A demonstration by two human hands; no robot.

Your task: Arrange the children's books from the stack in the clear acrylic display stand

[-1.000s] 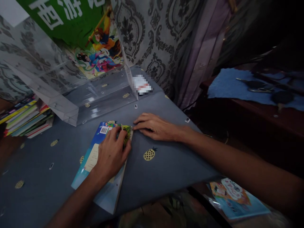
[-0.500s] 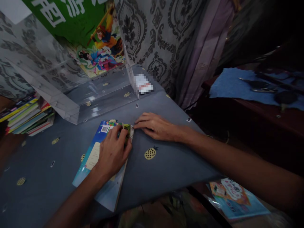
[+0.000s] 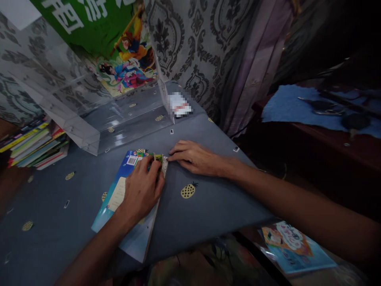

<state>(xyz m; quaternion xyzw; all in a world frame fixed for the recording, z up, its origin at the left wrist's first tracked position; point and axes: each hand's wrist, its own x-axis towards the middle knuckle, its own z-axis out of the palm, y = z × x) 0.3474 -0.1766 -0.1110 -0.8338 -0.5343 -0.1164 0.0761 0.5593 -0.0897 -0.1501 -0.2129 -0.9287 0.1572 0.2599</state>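
Plainly, the book (image 3: 116,194) lay aslant on the bench (image 3: 220,202), near its front edge, with a barcode at its far end. The left hand (image 3: 142,186) rested over it, fingers bent at the far right corner, where a bit of cover or page stood up beside them; whether that grip was closed on anything, I could not tell. The right hand (image 3: 192,158) lay to the right on the pineapple-print bench top, its bent fingertips at or just beside the same corner; its grip, too, could not be made out as pinching or loose. Beyond the book stood a clear rack (image 3: 91,143), with a green poster (image 3: 101,35) behind its front panel. A book stack (image 3: 41,147) sat left of the rack, and a blurred white item (image 3: 179,104) right of it. Farther right, a blue cloth (image 3: 282,104) carried dark objects.
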